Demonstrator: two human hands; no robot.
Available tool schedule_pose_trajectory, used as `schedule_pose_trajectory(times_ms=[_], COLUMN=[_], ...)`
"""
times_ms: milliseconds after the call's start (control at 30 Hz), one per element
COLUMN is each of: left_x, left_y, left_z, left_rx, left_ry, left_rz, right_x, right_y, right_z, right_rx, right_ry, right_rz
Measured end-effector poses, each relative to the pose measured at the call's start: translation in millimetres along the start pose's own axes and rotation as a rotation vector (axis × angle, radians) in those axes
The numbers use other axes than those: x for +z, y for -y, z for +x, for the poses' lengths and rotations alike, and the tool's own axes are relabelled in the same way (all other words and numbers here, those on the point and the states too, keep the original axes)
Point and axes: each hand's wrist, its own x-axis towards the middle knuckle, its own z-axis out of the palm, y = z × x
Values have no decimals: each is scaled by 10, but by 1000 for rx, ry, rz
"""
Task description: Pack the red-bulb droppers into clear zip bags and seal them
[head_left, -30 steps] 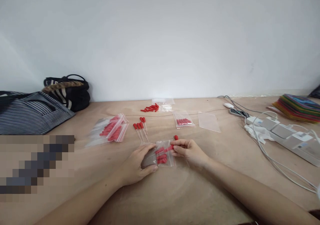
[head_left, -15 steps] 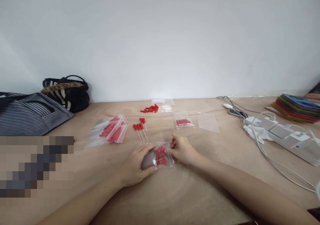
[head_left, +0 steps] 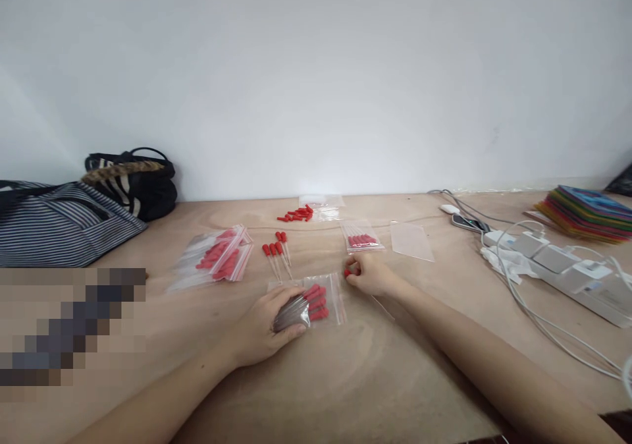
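Note:
My left hand (head_left: pixel 271 322) is wrapped over the tube end of a clear zip bag (head_left: pixel 336 299) on the table. Inside the bag, several droppers lie with their red bulbs (head_left: pixel 316 302) toward its right end. To the right of the bag, my right hand (head_left: pixel 368 274) pinches a single dropper (head_left: pixel 347 273) by its red bulb. Its thin clear tube runs back beneath my forearm, partly hidden. Just beyond my left hand, several loose droppers (head_left: pixel 276 251) lie with bulbs pointing away from me.
Filled dropper bags (head_left: pixel 217 256) lie at left, another filled bag (head_left: pixel 363 236) ahead. Loose red bulbs (head_left: pixel 299 214) and a flat clear bag (head_left: pixel 412 241) are farther back. Cables and a power strip (head_left: pixel 582 279) occupy the right; a striped bag (head_left: pixel 69 226) sits at left.
My right hand has moved off the zip bag's mouth, slightly right and away from me, with a dropper now showing in its fingers. My left hand stays on the bag, which has shifted slightly.

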Motion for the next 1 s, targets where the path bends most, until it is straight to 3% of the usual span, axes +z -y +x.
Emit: schedule_pose_trajectory(times_ms=[100, 200, 333, 400, 467, 667, 1000], left_x=[-1, 2, 15, 16, 12, 12, 42], left_y=[-25, -31, -20, -20, -26, -26, 18], left_z=[9, 8, 7, 13, 20, 17, 10], left_rx=[-8, -15, -3, -2, 4, 14, 4], left_ry=[7, 13, 8, 7, 8, -10, -25], left_rz=[8, 10, -4, -1, -1, -2, 5], right_x=[-76, -191, -201, -136, -56, 103, 89], right_y=[12, -36, -147, -172, -162, -45, -19], right_z=[-62, -139, -216, -244, -268, -336, -394], right_rx=[60, 85, 107, 115, 116, 129, 151], right_ry=[-3, -35, -271, -409, -460, -403, -358], right_rz=[128, 411, 788, 879, 906, 938, 1012])
